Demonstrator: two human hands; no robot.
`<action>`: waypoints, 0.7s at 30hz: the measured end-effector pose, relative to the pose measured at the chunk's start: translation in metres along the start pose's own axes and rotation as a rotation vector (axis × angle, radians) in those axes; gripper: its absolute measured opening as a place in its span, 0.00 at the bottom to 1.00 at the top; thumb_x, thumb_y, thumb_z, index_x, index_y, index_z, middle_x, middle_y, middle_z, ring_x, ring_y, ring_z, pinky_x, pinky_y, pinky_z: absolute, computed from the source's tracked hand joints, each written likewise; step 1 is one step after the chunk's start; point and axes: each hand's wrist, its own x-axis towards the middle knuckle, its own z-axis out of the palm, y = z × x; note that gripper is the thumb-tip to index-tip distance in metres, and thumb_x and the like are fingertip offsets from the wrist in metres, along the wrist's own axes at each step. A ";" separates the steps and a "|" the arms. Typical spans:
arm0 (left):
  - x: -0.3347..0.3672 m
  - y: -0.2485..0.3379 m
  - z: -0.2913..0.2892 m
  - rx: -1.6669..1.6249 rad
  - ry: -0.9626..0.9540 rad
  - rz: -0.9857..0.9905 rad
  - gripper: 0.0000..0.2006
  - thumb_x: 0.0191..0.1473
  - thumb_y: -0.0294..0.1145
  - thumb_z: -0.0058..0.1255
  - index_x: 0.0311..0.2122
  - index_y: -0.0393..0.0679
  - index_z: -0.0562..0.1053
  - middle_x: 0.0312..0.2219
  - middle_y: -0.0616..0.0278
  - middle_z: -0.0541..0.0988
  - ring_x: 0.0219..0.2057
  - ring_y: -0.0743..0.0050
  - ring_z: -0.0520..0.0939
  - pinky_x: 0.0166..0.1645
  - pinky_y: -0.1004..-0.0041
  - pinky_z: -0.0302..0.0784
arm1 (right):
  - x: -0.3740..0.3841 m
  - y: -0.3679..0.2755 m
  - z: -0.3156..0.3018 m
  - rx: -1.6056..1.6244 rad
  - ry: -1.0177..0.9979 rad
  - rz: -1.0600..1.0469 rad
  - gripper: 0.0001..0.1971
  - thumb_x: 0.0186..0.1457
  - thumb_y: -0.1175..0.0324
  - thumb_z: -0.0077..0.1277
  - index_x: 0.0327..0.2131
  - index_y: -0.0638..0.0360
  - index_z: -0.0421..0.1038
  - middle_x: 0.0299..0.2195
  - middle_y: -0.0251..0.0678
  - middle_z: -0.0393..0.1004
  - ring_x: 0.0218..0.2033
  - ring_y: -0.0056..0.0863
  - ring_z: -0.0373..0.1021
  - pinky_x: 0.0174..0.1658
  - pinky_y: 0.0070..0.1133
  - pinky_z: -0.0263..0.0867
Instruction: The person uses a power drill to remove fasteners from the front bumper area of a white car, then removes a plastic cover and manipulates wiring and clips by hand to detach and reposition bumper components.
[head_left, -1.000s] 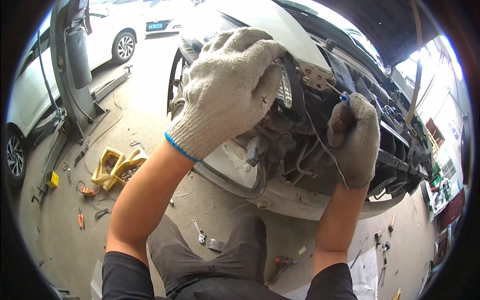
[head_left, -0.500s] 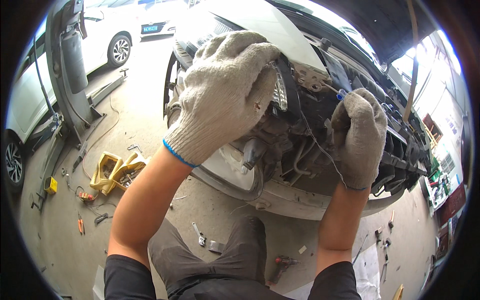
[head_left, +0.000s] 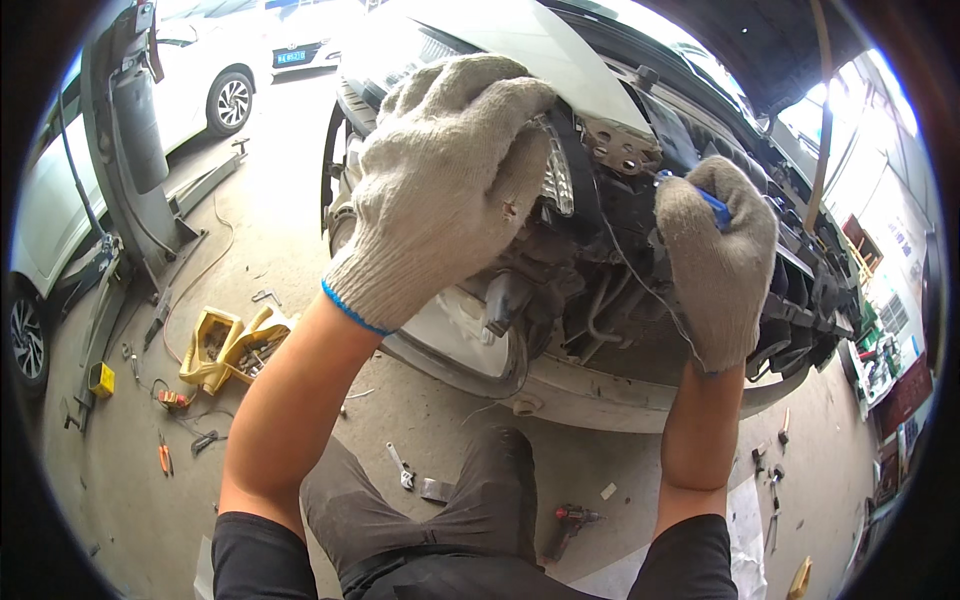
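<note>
My left hand (head_left: 440, 170), in a knitted work glove with a blue cuff edge, is closed over the edge of a headlight (head_left: 559, 180) at the car's front corner; its fingertips are hidden. To the right, my gloved right hand (head_left: 718, 262) is closed around a blue-handled screwdriver (head_left: 716, 208), mostly hidden by the fingers. The tool's front end is near a rusty metal bracket (head_left: 622, 150) with holes. A thin wire (head_left: 632, 272) hangs from beside the headlight down toward my right wrist. A black connector housing (head_left: 508, 303) sits below the headlight.
The white bumper (head_left: 590, 398) curves below my hands. A raised bonnet (head_left: 745, 45) is overhead right. On the floor lie a yellow tool case (head_left: 212, 350), pliers (head_left: 165, 456), an adjustable wrench (head_left: 400, 466) and a power drill (head_left: 570, 530). A lift post (head_left: 125, 150) stands left.
My right hand has risen slightly and turned, showing more of the screwdriver's blue handle. My left hand stays on the headlight.
</note>
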 end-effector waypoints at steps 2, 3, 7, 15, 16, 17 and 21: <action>0.000 0.001 -0.001 -0.013 -0.010 -0.015 0.13 0.55 0.28 0.51 0.45 0.42 0.77 0.43 0.52 0.79 0.42 0.54 0.82 0.48 0.63 0.78 | 0.002 0.004 -0.001 -0.063 -0.018 -0.009 0.15 0.52 0.60 0.56 0.19 0.56 0.68 0.15 0.24 0.62 0.18 0.11 0.58 0.21 0.15 0.54; 0.000 0.001 -0.002 -0.018 -0.015 -0.021 0.13 0.55 0.28 0.51 0.45 0.42 0.77 0.44 0.52 0.79 0.42 0.54 0.82 0.48 0.64 0.78 | 0.001 0.004 -0.006 -0.021 0.023 -0.001 0.14 0.53 0.60 0.55 0.20 0.56 0.68 0.15 0.23 0.62 0.18 0.10 0.58 0.20 0.14 0.54; 0.000 0.000 -0.007 -0.040 -0.002 0.000 0.15 0.54 0.25 0.51 0.47 0.41 0.75 0.44 0.50 0.78 0.42 0.54 0.81 0.48 0.64 0.78 | -0.027 -0.010 -0.023 0.189 0.303 0.040 0.13 0.56 0.63 0.52 0.22 0.57 0.67 0.15 0.23 0.62 0.14 0.09 0.56 0.15 0.12 0.48; -0.028 0.093 -0.059 -1.352 -0.342 -0.683 0.22 0.60 0.38 0.54 0.55 0.38 0.70 0.45 0.53 0.74 0.44 0.67 0.77 0.49 0.69 0.73 | -0.058 -0.027 -0.039 0.286 -0.211 -0.399 0.13 0.50 0.60 0.62 0.31 0.57 0.72 0.23 0.37 0.72 0.22 0.32 0.73 0.21 0.27 0.66; -0.032 0.099 -0.057 -1.393 -0.365 -0.748 0.21 0.63 0.40 0.49 0.56 0.38 0.70 0.46 0.52 0.74 0.46 0.65 0.77 0.52 0.68 0.72 | -0.048 -0.035 -0.041 0.140 -0.425 -0.538 0.14 0.47 0.59 0.64 0.30 0.56 0.73 0.23 0.37 0.73 0.23 0.35 0.74 0.22 0.29 0.68; -0.036 0.102 -0.054 -1.424 -0.390 -0.812 0.21 0.65 0.42 0.45 0.57 0.39 0.69 0.47 0.52 0.74 0.48 0.64 0.76 0.55 0.68 0.70 | -0.042 -0.040 -0.042 0.051 -0.616 -0.576 0.15 0.45 0.58 0.65 0.29 0.56 0.74 0.22 0.37 0.72 0.22 0.37 0.74 0.23 0.30 0.68; -0.041 0.099 -0.057 -1.485 -0.164 -1.116 0.29 0.68 0.54 0.32 0.49 0.34 0.73 0.42 0.52 0.78 0.44 0.68 0.79 0.52 0.67 0.74 | -0.006 -0.023 -0.054 0.151 -0.343 -0.297 0.09 0.56 0.65 0.54 0.32 0.63 0.74 0.25 0.36 0.74 0.20 0.22 0.70 0.22 0.21 0.66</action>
